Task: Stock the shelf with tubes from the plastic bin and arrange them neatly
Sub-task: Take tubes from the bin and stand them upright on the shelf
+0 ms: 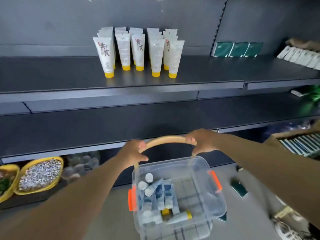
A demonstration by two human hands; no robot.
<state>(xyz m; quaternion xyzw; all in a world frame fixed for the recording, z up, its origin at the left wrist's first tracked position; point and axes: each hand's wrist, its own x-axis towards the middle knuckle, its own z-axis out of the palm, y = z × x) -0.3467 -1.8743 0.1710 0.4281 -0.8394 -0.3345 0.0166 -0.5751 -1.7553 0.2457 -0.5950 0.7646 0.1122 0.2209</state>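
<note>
A clear plastic bin (204, 172) with orange latches hangs below the shelves by a tan arched handle (166, 139). My left hand (134, 151) grips the handle's left end and my right hand (201, 142) grips its right end. Inside the bin lie several tubes (159, 194), some with white caps, some with yellow caps. On the dark upper shelf (69, 73) stand several white tubes with yellow caps (138, 51), caps down, in rows.
Green packets (237, 49) and white boxes (301, 58) sit on the upper shelf at right. Yellow baskets (39, 175) of goods lie low at left. A box of packets (299, 144) stands at right. The middle shelf (121, 122) is dark and bare here.
</note>
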